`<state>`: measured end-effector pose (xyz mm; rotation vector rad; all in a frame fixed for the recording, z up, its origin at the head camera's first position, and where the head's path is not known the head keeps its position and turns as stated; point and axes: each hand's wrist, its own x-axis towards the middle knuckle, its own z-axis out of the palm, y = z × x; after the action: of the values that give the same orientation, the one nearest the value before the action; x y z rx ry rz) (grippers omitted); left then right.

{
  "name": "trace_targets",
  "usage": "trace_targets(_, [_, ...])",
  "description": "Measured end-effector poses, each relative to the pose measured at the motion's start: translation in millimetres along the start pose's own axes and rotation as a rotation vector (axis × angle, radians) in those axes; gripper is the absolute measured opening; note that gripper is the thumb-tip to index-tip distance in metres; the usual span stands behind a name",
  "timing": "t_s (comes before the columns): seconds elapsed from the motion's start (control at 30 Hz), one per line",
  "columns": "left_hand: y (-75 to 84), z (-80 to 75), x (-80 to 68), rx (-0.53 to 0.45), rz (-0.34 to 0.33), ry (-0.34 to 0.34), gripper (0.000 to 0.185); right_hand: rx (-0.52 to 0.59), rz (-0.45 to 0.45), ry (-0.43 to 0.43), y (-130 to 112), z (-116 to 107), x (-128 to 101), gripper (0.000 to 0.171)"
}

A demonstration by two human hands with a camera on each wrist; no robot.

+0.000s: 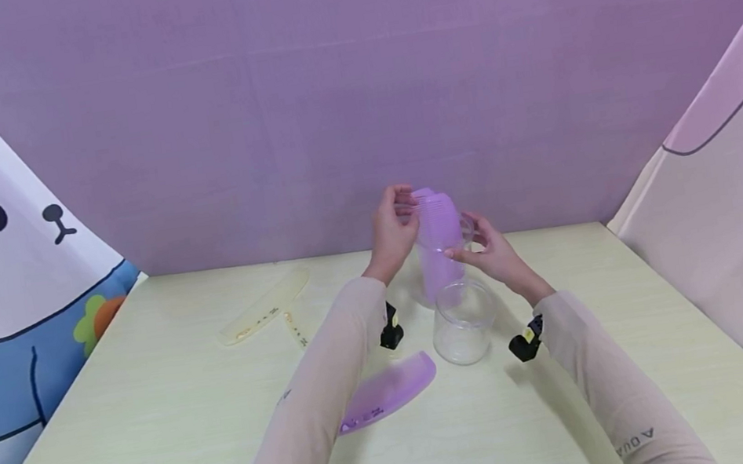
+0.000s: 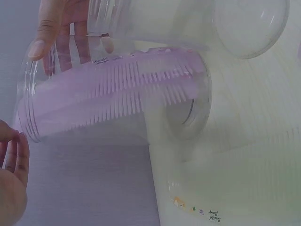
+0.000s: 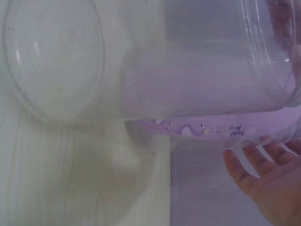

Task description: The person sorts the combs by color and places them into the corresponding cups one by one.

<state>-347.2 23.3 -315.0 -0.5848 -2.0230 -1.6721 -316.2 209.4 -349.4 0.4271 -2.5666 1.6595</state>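
Note:
A clear plastic jar point(image 2: 181, 129) stands near the back of the table with purple combs point(image 1: 439, 230) upright inside, their tops showing above its rim. My left hand point(image 1: 395, 233) is at the jar's mouth, thumb and fingertips pinching a purple comb's upper end. From the other side, my right hand point(image 1: 498, 258) holds the jar near its rim, thumb in front and fingers round the side. In the right wrist view, the right hand's fingers point(image 3: 256, 165) lie against the jar wall. A second clear jar point(image 1: 466, 337) stands just in front, nothing visible inside it.
Another purple comb point(image 1: 393, 387) lies near the left forearm, which covers part of it. Farther left lie a pale yellow comb point(image 1: 264, 308) and a second pale yellow comb point(image 1: 295, 328), partly behind the sleeve. A purple backdrop point(image 1: 326, 111) rises behind the table.

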Motion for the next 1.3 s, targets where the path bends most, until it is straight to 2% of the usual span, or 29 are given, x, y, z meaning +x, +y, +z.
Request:
trace_targets(0.23, [-2.7, -2.7, -0.9, 0.0, -0.019, -0.022, 0.039, 0.004, 0.009, 0.001, -1, 0, -1, 0.085])
trace_targets(0.5, [-7.2, -9.1, -4.4, 0.027, -0.017, -0.106, 0.039, 0.002, 0.007, 0.002, -2, 0, -2, 0.085])
trace_targets(0.77, [-4.2, -22.8, -9.3, 0.07, -0.046, -0.194, 0.042, 0.017, 0.036, -0.029, -31, 2, -16, 0.082])
trace_targets(1.13, [-10.3, -43.9, -25.4, 0.165, -0.001, -0.302, 0.041, 0.008, 0.024, -0.024, -31, 3, -16, 0.081])
trace_targets(1.3, [-15.6, -52.1, -38.1, 0.212, -0.013, -0.357, 0.041, 0.003, 0.031, -0.024, -33, 3, -17, 0.08])
